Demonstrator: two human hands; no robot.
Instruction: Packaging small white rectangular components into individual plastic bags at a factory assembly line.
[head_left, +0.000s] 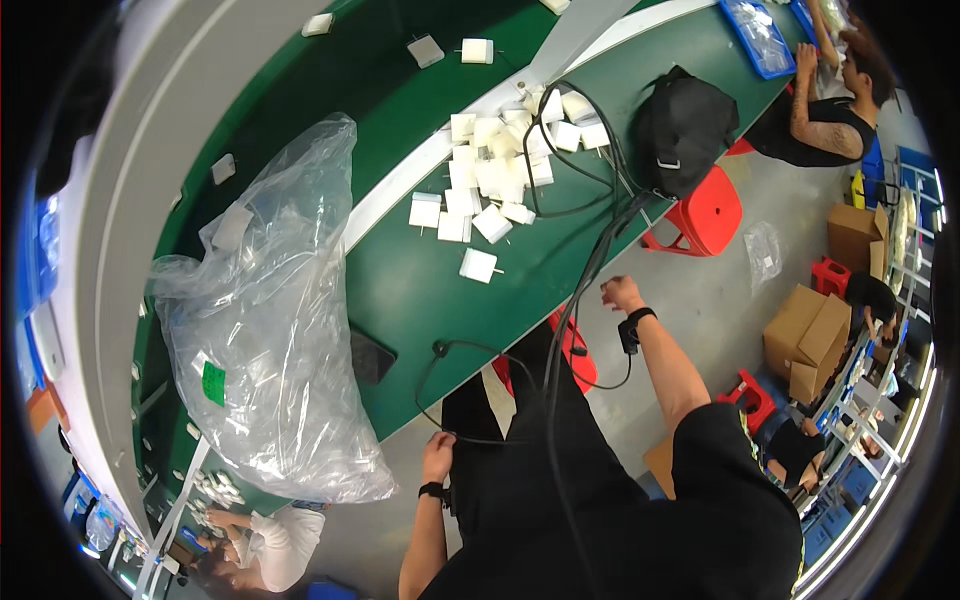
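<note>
While the fingers of the left hand [437,456] curl down against the black trousers [520,470], a thin black cable [470,350] runs right past them, and whether they pinch it cannot be told. The right hand [620,294] is raised beside the table edge with its fingers loosely bent, touching nothing that can be seen; a black wristband [632,328] sits just below it. The cable loops from the left hand up onto the green table [420,290] and back toward the person's body. A thicker bundle of black cords [585,270] runs between the two hands, up across the table edge to a heap of small white chargers [500,170]. One charger [478,265] lies apart from the heap, nearer the hands. A dark flat phone [370,357] lies on the green surface near the cable loop. To the left, a big clear plastic bag [270,330] slumps over the table. A white strip [420,170] crosses the surface lengthwise. Beyond the heap, a black backpack [685,125] rests on a red stool [708,213]. The floor [700,300] is grey. Another person [830,110] sits at the far end by a blue tray [757,38], and cardboard boxes [815,335] stand to the right.
</note>
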